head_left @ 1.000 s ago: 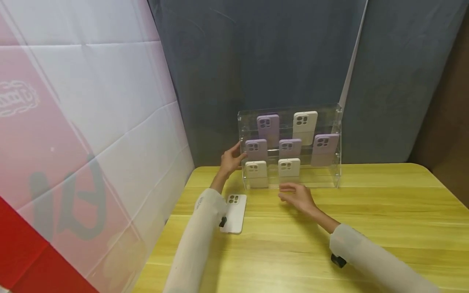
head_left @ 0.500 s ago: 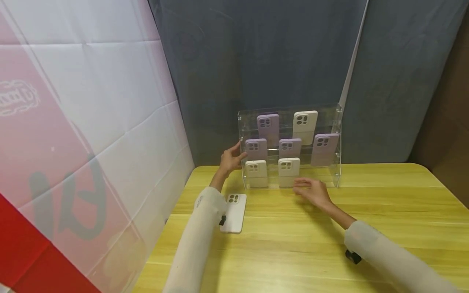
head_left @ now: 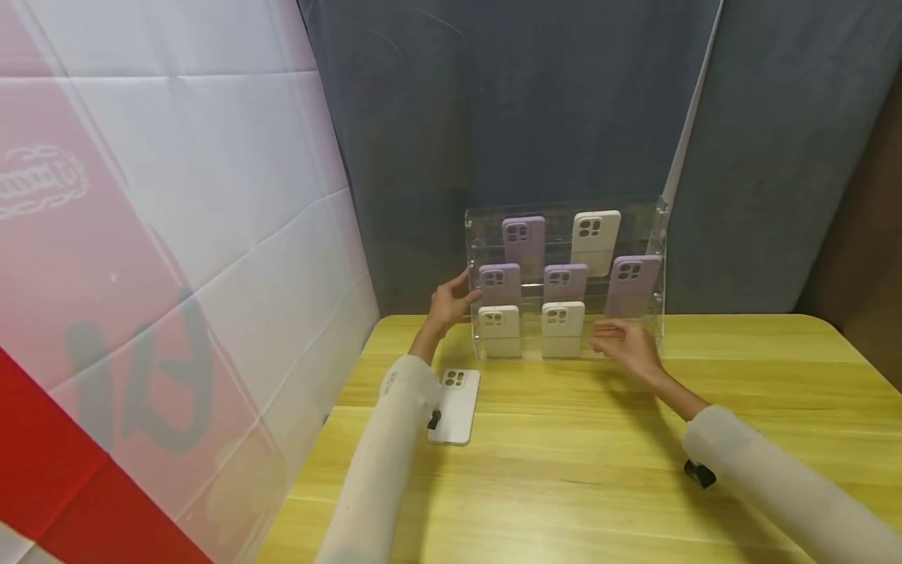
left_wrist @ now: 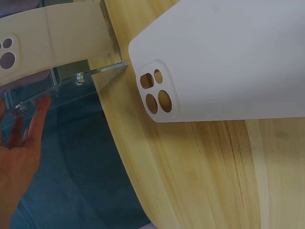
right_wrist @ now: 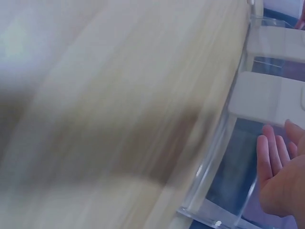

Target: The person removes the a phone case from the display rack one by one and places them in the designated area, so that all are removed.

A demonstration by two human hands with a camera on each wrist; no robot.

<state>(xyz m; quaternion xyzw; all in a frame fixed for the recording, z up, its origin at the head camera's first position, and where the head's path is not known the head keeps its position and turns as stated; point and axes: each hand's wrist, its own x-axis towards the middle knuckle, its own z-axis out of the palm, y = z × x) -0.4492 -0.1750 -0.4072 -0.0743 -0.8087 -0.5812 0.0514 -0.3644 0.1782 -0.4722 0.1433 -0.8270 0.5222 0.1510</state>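
Observation:
A clear acrylic three-tier rack (head_left: 564, 207) stands at the table's back edge and holds purple and white phone cases. My left hand (head_left: 451, 301) rests with straight fingers (left_wrist: 40, 112) against the rack's left wall, beside a purple case (head_left: 499, 283). My right hand (head_left: 620, 342) is held open at the bottom tier's right part, next to a white case (head_left: 561, 327), and holds nothing. In the right wrist view its fingers (right_wrist: 271, 155) sit just below a white case (right_wrist: 271, 98). A loose white case (head_left: 458, 395) (left_wrist: 228, 57) lies flat on the table by my left forearm.
The wooden table (head_left: 740, 392) runs to the right and toward me. A white and red banner (head_left: 176, 274) slants along the left side. Grey cloth (head_left: 493, 117) hangs behind the rack.
My right hand has moved right and forward, from in front of the rack's middle to the right part of its bottom tier. My left hand has stayed on the rack's left wall.

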